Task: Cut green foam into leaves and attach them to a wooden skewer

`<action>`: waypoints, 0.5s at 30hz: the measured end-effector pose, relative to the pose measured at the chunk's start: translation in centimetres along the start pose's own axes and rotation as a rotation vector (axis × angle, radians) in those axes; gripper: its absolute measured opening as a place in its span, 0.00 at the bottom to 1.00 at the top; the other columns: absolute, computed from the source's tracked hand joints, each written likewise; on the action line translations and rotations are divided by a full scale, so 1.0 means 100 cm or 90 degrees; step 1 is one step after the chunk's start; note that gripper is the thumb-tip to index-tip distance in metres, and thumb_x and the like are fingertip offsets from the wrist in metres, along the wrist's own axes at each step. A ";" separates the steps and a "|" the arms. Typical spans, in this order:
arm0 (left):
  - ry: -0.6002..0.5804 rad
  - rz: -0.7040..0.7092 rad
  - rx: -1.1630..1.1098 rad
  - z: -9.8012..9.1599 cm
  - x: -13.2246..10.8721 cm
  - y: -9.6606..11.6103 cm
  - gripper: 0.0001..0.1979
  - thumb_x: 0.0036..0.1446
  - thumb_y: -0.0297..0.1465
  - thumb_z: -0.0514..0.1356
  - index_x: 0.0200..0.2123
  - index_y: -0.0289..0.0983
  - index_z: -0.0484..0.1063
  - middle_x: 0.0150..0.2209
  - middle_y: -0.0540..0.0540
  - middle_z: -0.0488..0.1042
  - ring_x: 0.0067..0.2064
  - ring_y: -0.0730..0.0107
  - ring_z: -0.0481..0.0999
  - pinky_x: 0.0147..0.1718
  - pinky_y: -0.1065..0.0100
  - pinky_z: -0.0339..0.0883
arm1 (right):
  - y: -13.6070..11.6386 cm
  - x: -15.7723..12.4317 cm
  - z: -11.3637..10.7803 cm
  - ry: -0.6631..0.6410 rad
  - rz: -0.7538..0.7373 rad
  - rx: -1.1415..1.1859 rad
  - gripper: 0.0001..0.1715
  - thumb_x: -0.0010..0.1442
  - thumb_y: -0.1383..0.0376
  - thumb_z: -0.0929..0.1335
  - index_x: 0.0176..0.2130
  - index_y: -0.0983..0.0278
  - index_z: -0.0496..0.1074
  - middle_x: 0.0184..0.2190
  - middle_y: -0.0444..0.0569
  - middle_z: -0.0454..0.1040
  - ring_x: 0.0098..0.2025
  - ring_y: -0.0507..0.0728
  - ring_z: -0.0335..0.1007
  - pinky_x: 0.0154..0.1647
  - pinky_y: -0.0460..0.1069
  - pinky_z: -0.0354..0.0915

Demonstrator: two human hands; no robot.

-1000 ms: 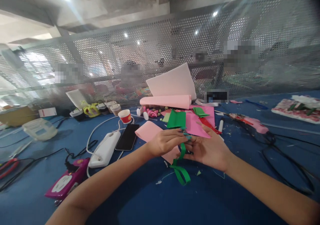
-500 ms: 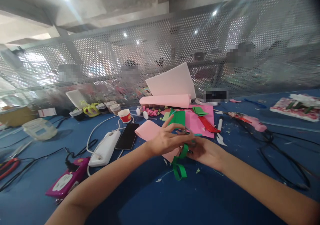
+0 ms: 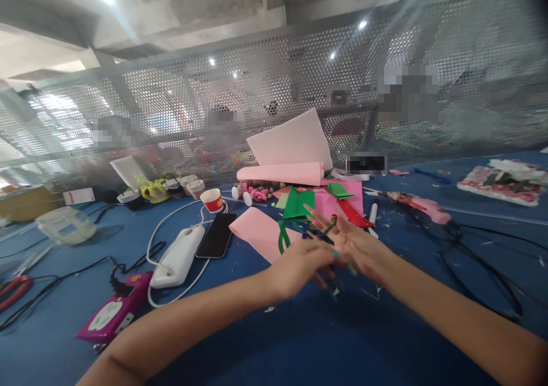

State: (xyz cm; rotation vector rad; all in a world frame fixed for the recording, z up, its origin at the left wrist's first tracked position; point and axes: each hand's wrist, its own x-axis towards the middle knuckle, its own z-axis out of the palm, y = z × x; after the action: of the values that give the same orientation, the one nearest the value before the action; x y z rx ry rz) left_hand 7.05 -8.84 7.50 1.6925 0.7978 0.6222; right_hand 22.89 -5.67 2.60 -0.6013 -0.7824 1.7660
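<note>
One narrow green strip of flat, flexible material [image 3: 282, 236] bends between our left hand [image 3: 295, 266] and our right hand [image 3: 355, 243], above a dark blue worktop [image 3: 299, 346]. Our right fingers are spread, with the strip across them; whether they pinch it we cannot tell. Our left fingers are blurred and partly hidden, so we cannot judge their hold either. With a slack hold, we think the strip could slip, twist or crease. A wide sweep might also drag the curled pale pink sheet [image 3: 259, 232] lying behind it. Farther right lies a pink-and-red corded tool resembling a glue gun [image 3: 428, 208]; if hot, it could burn a wrist that strays sideways.

As for writing, we can read none. A glossy purple box [image 3: 113, 313] carries a white label, illegible to us. Beyond it, a flat black phone [image 3: 216, 236] shows a dark screen. Farther back, a small red-and-white paper cup [image 3: 212, 201] and a white rectangular card with a red mark [image 3: 79, 196] bear print too small to make out.
</note>
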 end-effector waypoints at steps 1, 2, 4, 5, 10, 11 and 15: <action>0.001 -0.087 -0.129 -0.002 0.005 -0.003 0.14 0.56 0.35 0.52 0.30 0.33 0.74 0.33 0.43 0.76 0.29 0.70 0.75 0.27 0.69 0.69 | 0.000 -0.001 0.000 -0.010 0.011 -0.011 0.14 0.47 0.55 0.76 0.32 0.58 0.75 0.45 0.48 0.76 0.52 0.60 0.67 0.48 0.54 0.66; 0.027 -0.129 -0.216 -0.005 0.010 -0.007 0.16 0.57 0.39 0.53 0.31 0.33 0.74 0.34 0.43 0.76 0.28 0.71 0.75 0.26 0.71 0.69 | 0.000 -0.001 0.000 -0.016 0.011 -0.018 0.15 0.45 0.55 0.76 0.31 0.59 0.76 0.42 0.48 0.77 0.49 0.60 0.69 0.47 0.53 0.66; 0.073 -0.159 -0.314 -0.013 0.021 -0.013 0.18 0.57 0.44 0.54 0.33 0.35 0.73 0.29 0.47 0.75 0.23 0.74 0.73 0.22 0.72 0.68 | 0.003 0.000 -0.001 -0.020 -0.027 -0.023 0.16 0.40 0.56 0.79 0.28 0.60 0.77 0.35 0.46 0.78 0.43 0.58 0.71 0.45 0.52 0.66; 0.091 -0.168 -0.336 -0.018 0.025 -0.016 0.18 0.57 0.45 0.56 0.32 0.35 0.73 0.26 0.49 0.74 0.20 0.76 0.72 0.20 0.74 0.66 | 0.005 0.001 -0.002 -0.025 -0.050 -0.029 0.16 0.38 0.56 0.79 0.27 0.60 0.77 0.32 0.45 0.78 0.41 0.57 0.72 0.45 0.51 0.65; 0.185 -0.117 -0.235 -0.031 0.034 -0.024 0.15 0.58 0.38 0.58 0.26 0.33 0.70 0.19 0.49 0.73 0.18 0.75 0.72 0.20 0.75 0.66 | 0.016 0.004 -0.006 -0.043 -0.058 -0.082 0.16 0.36 0.56 0.80 0.25 0.62 0.78 0.25 0.45 0.77 0.31 0.54 0.70 0.43 0.52 0.65; 0.201 -0.098 -0.191 -0.033 0.035 -0.025 0.16 0.60 0.38 0.56 0.25 0.33 0.70 0.17 0.49 0.72 0.18 0.74 0.73 0.21 0.74 0.68 | 0.017 0.005 -0.006 -0.031 -0.059 -0.083 0.16 0.35 0.57 0.80 0.23 0.62 0.77 0.25 0.44 0.77 0.30 0.53 0.70 0.41 0.52 0.65; 0.284 -0.006 0.020 -0.040 0.038 -0.029 0.18 0.62 0.37 0.53 0.23 0.34 0.71 0.16 0.49 0.71 0.18 0.72 0.73 0.21 0.72 0.69 | 0.019 0.005 -0.005 -0.010 -0.065 -0.107 0.14 0.37 0.57 0.80 0.22 0.61 0.77 0.24 0.44 0.76 0.29 0.52 0.69 0.40 0.50 0.64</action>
State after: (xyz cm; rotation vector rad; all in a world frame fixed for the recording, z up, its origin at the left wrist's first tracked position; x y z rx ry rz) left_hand 5.96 -3.00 5.73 1.5961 1.1306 1.0049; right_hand 21.89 -5.49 0.80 -0.6467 -0.9624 1.6239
